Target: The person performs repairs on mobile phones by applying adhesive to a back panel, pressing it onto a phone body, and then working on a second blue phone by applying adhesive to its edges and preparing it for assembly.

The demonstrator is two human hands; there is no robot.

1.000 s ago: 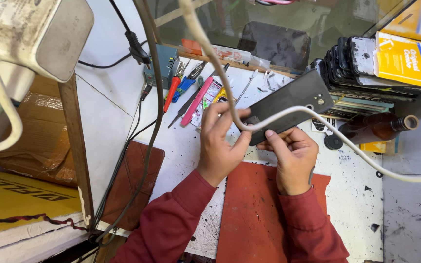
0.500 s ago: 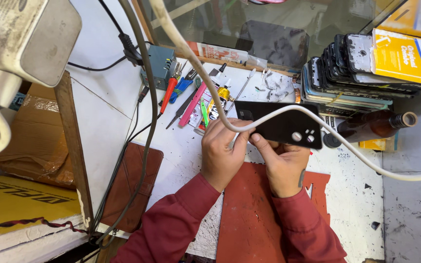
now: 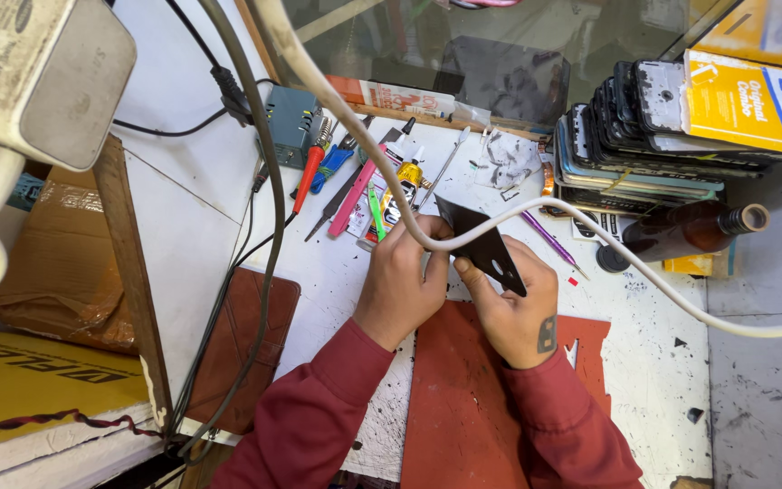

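While white cable [image 3: 500, 231] crosses above | both hands grip black phone panel [image 3: 486, 246] | tools [image 3: 355, 186] behind

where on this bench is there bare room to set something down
Free: the white top left of the tool cluster, and the red mat between the sleeves. Crowded: behind the hands, around the black phone panel, tools, phone stack and brown bottle.
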